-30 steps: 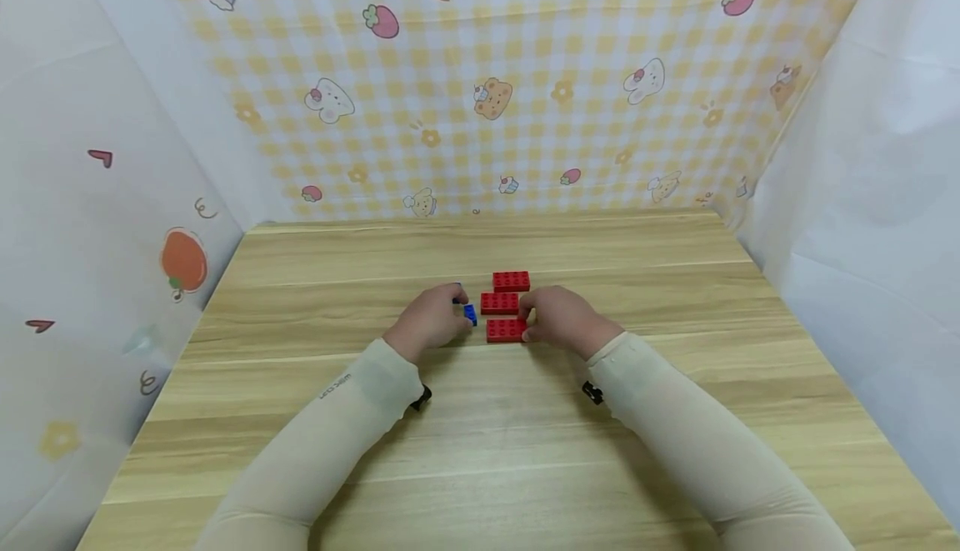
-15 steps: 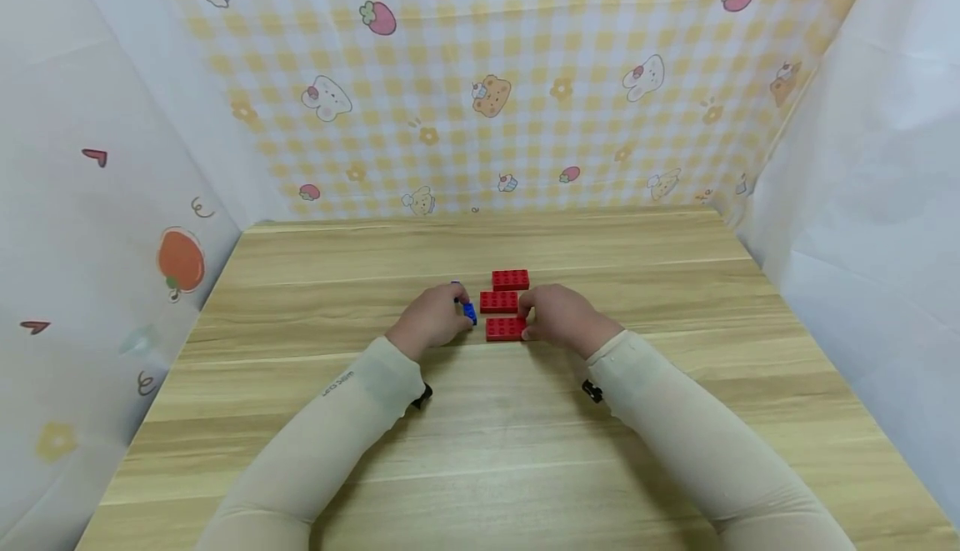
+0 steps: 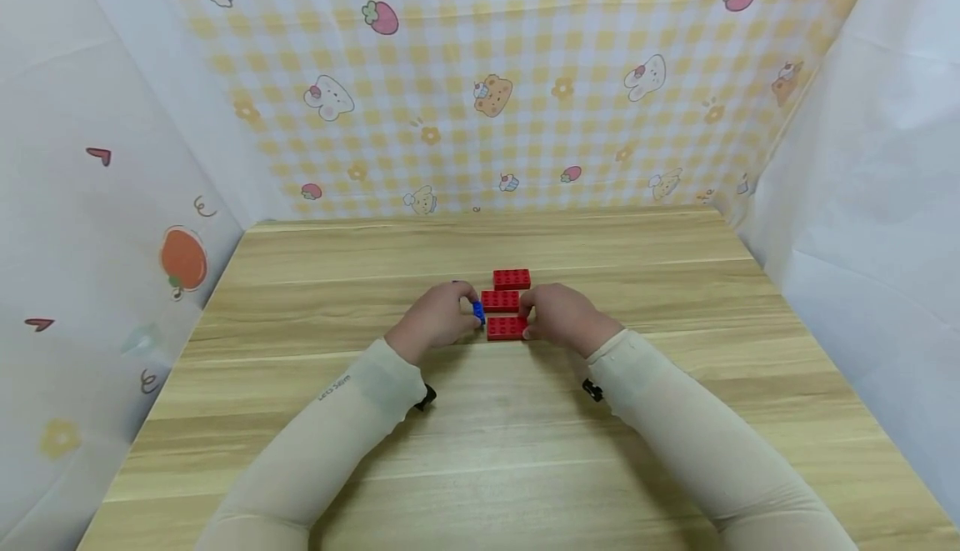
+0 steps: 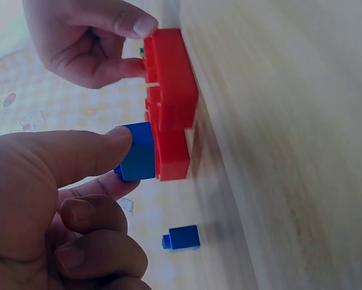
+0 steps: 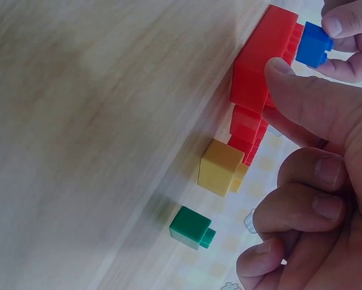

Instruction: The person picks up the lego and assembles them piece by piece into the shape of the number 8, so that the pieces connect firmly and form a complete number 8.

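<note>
Between thumb and index finger, my left hand (image 3: 435, 318) pinches a small blue toy brick (image 4: 139, 154), raised off the table beside the red bricks. In the right wrist view that blue brick overlaps the studded top of the nearest red brick (image 3: 504, 329). My right hand (image 3: 562, 315) grips this red brick at its right end, thumb on the near side. Behind it lie a middle red brick (image 3: 499, 301) and a far red brick (image 3: 512, 279), all studs up in a staggered stack of rows on the table.
A second blue brick (image 4: 185, 237) stands on the table beyond my left fingers. Past my right hand are a yellow brick (image 5: 220, 166) and a green brick (image 5: 190, 226), hidden in the head view. Patterned cloth (image 3: 495, 142) hangs behind the wooden table (image 3: 495, 451).
My left hand has moved slightly right, carrying the blue brick up to the left end of the red bricks. The right hand and the red bricks have stayed in place.
</note>
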Available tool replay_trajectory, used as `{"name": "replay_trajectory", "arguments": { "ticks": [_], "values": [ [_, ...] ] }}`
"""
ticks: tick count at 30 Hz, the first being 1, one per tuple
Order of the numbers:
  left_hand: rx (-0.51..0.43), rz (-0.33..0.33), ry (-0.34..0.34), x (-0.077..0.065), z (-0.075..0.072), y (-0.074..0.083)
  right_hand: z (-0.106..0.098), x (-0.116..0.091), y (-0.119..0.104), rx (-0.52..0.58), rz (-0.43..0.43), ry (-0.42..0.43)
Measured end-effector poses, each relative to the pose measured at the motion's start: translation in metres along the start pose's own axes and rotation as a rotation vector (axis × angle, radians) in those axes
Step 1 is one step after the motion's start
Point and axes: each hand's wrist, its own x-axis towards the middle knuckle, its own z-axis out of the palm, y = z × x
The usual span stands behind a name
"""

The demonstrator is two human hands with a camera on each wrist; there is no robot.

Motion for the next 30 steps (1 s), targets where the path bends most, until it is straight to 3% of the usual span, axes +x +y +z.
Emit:
{"name": "replay_trajectory", "arguments": {
  "ticks": [5, 30],
  "values": [
    [-0.05, 0.015, -0.019, -0.003, 0.003, 0.004, 0.0, 0.001, 0.0, 0.018, 0.012, -0.007],
    [-0.05, 0.077, -0.02, -0.003, 0.015, 0.006, -0.001, -0.002, 0.0, 0.035, 0.009, -0.002]
  ]
}}
